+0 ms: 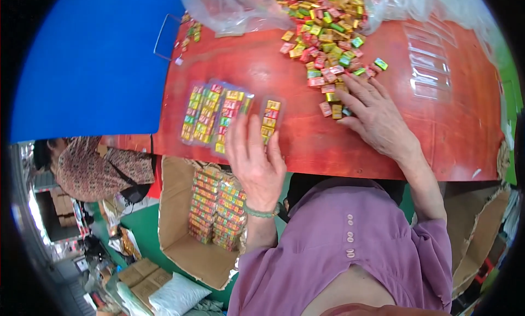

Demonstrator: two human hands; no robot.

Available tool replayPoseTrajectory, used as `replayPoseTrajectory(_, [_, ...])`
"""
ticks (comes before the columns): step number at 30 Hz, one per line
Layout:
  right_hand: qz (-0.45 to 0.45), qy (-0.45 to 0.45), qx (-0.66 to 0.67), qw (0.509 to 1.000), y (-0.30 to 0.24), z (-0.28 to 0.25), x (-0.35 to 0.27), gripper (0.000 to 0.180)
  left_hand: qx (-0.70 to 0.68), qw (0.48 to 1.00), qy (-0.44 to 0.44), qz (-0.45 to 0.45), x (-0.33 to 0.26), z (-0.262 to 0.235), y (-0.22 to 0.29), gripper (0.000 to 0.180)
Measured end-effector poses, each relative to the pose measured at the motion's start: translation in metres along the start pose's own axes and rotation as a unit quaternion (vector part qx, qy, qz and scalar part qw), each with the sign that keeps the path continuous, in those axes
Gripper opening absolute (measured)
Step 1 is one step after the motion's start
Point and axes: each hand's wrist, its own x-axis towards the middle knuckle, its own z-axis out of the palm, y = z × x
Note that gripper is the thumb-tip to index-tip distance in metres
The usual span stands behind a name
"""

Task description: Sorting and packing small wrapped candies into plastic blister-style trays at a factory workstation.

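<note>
Wrapped candies (322,48) in red, gold and green lie in a loose heap on the red table (219,59). My right hand (380,116) rests at the near edge of this heap, its fingers apart over the candies. To the left, several narrow clear plastic trays (206,115) filled with rows of candies lie side by side. My left hand (254,163) reaches over the near ends of these trays, fingers stretched out. A separate tray (270,119) with a single column of candies stands just beyond its thumb.
Unfilled clear trays (429,67) lie at the table's right. A clear plastic bag (235,10) borders the heap. Below the table's left edge, an open cardboard box (175,223) holds stacked candy packs (216,206). A blue panel (93,64) adjoins the table; another person (98,168) is beyond it.
</note>
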Motion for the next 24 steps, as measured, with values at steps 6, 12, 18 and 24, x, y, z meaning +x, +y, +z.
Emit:
replayPoseTrajectory(6, [-0.005, 0.009, 0.015, 1.000, 0.007, 0.002, -0.002, 0.059, 0.076, 0.994, 0.012, -0.081, -0.015, -0.017, -0.039, 0.053])
replayPoseTrajectory(12, [0.003, 0.014, 0.025, 1.000, 0.011, 0.006, -0.001, 0.057, 0.101, 0.994, 0.006, -0.046, -0.022, -0.010, -0.060, 0.047])
replayPoseTrajectory(18, [-0.010, 0.027, 0.028, 0.999, 0.015, 0.006, -0.001, 0.056, 0.115, 0.993, 0.035, -0.004, -0.021, -0.007, -0.077, 0.045])
replayPoseTrajectory(24, [-0.006, 0.049, 0.007, 0.999, 0.013, 0.012, -0.002, 0.059, 0.143, 0.990, 0.013, 0.017, -0.025, -0.012, -0.090, 0.046])
